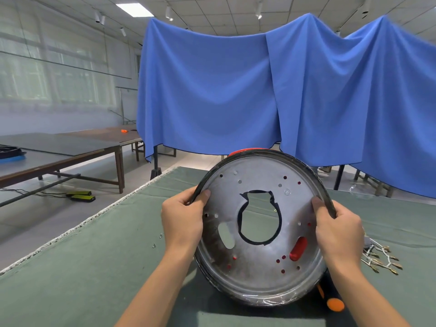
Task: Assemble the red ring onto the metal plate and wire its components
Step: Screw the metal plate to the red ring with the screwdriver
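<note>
No text can be read; the small round stamp on the metal plate (259, 267) is too blurred.

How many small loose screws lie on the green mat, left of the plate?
2: one screw beside the left hand, another screw just below-left of it. More may hide behind the metal plate.

Both hands — left hand (182, 220), right hand (339, 230) — hold a tilted metal plate (257, 274) by its black rim above the green tabletop (82, 267) — red ring (240, 151) peeking behind.
</note>
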